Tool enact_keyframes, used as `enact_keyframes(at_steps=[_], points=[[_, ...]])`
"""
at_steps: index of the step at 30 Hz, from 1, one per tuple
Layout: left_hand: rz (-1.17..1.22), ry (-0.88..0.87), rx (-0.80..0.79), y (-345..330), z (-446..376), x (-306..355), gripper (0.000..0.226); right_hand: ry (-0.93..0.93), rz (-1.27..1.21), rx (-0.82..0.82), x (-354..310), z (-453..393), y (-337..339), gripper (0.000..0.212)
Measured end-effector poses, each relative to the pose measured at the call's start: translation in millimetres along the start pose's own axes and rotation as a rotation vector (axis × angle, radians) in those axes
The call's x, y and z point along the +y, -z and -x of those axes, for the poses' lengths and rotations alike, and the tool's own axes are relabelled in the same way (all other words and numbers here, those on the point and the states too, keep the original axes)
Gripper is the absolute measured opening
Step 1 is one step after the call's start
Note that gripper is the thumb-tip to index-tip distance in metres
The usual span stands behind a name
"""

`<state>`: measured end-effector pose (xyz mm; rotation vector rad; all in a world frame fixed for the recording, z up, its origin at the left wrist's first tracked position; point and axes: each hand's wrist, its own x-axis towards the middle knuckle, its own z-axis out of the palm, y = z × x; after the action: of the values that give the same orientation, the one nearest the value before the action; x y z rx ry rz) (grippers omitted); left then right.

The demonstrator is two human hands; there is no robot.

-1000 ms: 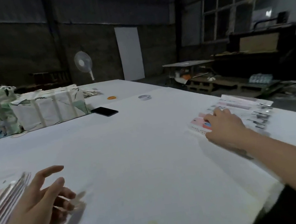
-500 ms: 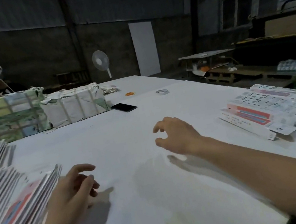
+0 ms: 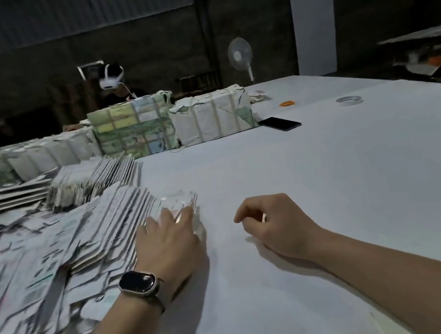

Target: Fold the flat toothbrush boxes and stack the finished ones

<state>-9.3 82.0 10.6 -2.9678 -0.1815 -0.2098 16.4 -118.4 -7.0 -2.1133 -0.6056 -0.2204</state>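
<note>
A wide heap of flat toothbrush boxes (image 3: 55, 265) covers the left of the white table (image 3: 331, 178). My left hand (image 3: 170, 241), with a watch on the wrist, lies on the heap's right edge, its straight fingers touching the topmost flat box (image 3: 181, 202), which is blurred. My right hand (image 3: 274, 224) hovers low over the bare table to the right, fingers loosely curled and holding nothing. The stack of finished boxes is out of view.
Strapped paper bundles (image 3: 135, 128) line the back of the table. A black phone (image 3: 279, 123), an orange ring (image 3: 287, 103) and a tape roll (image 3: 349, 100) lie beyond. A person with a headset (image 3: 113, 82) sits behind the bundles. A fan (image 3: 240, 57) stands farther back.
The view swung left, away from the finished stack. My right hand left that stack and came to the table's middle. My left hand moved forward onto the heap of flat boxes.
</note>
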Motion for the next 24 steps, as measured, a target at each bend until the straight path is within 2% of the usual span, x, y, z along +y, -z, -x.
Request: enact_keyframes(at_steps=[4, 8, 11, 14, 16, 18, 21, 23, 24], points=[[0.034, -0.098, 0.074, 3.2, 7.2, 9.7, 0.05, -0.003, -0.056, -0.015, 1.8, -3.4, -1.7, 0.034], [0.105, -0.179, 0.132, 11.9, 10.6, 16.1, 0.031, 0.007, -0.043, -0.017, 5.7, -6.0, -3.4, 0.031], [0.173, -0.21, 0.155, 17.4, 12.8, 18.2, 0.065, 0.011, -0.053, -0.002, 7.9, -7.2, -4.1, 0.03], [0.217, -0.227, 0.262, 18.9, 4.7, 15.3, 0.04, 0.017, -0.075, 0.014, 8.1, -8.4, -4.1, 0.03], [0.279, -0.246, 0.322, 16.2, 0.7, 14.3, 0.041, 0.021, -0.074, 0.016, 8.8, -8.7, -4.5, 0.028], [0.357, -0.257, 0.364, 12.0, -1.2, 15.3, 0.031, 0.022, -0.067, 0.015, 9.4, -9.0, -5.5, 0.026], [0.485, -0.312, 0.528, 16.3, 2.8, 18.5, 0.022, 0.014, -0.092, 0.028, 10.4, -11.6, -5.4, 0.016], [0.531, -0.478, 0.737, 24.3, 5.6, 22.0, 0.019, 0.007, -0.156, 0.038, 8.1, -12.5, -4.3, 0.011], [0.54, -0.593, 0.845, 27.9, 9.5, 26.7, 0.017, 0.009, -0.218, 0.033, 5.9, -11.9, -3.8, 0.018]])
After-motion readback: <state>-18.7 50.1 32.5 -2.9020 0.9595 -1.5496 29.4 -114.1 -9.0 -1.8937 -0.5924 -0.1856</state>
